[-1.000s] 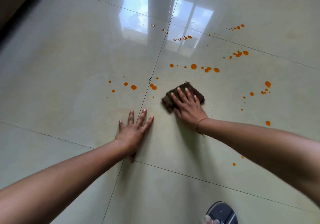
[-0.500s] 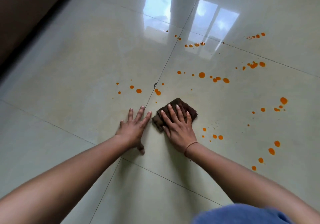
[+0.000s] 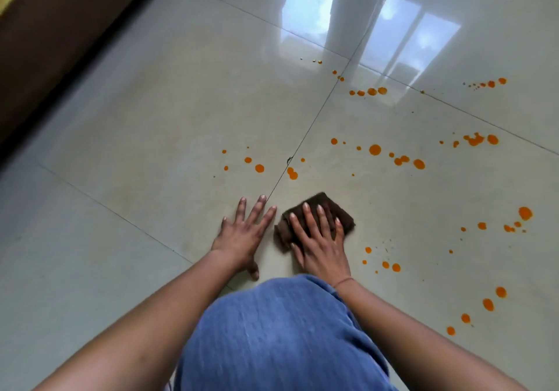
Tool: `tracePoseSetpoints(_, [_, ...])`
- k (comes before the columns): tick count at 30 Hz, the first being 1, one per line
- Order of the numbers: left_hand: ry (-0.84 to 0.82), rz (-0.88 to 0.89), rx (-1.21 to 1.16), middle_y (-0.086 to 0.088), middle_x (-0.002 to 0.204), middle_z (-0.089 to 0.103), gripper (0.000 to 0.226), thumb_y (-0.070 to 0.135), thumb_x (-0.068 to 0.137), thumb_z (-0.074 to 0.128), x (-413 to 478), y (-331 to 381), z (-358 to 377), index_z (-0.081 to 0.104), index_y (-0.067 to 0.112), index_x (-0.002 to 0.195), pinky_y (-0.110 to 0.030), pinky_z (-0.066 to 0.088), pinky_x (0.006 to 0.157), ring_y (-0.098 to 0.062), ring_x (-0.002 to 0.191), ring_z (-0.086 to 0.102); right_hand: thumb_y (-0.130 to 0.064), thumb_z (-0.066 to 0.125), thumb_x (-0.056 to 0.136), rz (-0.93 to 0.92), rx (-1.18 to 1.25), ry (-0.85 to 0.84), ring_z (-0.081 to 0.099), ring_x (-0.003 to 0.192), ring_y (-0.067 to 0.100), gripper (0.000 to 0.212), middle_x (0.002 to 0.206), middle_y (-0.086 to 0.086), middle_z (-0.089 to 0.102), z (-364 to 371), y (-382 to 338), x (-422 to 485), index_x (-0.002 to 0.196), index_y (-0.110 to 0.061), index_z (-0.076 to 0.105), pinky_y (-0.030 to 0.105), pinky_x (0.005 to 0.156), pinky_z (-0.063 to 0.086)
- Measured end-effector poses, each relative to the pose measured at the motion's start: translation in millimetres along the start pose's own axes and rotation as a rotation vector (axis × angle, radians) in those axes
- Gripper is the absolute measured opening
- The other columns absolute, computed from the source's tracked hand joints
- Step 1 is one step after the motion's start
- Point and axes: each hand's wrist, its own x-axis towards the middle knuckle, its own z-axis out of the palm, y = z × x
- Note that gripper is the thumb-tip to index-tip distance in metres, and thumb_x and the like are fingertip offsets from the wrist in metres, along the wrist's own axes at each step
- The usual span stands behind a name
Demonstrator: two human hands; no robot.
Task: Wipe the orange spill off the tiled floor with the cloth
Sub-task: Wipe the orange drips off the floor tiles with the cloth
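Right, head view: our right hand (image 3: pixel 320 239) lies flat, straight fingers pressing the folded brown cloth (image 3: pixel 328 201) onto the tiled floor (image 3: pixel 151 118). Our left hand (image 3: pixel 245 233) is splayed flat just beside it, bracing and holding nothing. We should press evenly, sweep toward the nearest drops on the right, and refold once the cloth loads up. The orange spill (image 3: pixel 375 150) is scattered round drops, mostly ahead and right of the cloth.
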Motion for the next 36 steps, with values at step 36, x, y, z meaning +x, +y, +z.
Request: tracePoseSetpoints(36, [0.139, -0.271, -0.295, -0.005, 0.158, -0.03, 0.144, 0.053, 0.058, 0.086, 2, -48, -10, -0.017, 0.018, 0.153, -0.054, 0.015, 0.117, -0.032, 0.148, -0.015, -0.046, 0.04, 0.088, -0.178, 0.005, 0.043, 0.013, 0.146, 0.028, 0.062, 0.158, 0.003, 0.02, 2, -30, 34, 0.147, -0.032, 0.03, 0.057, 0.109, 0.02])
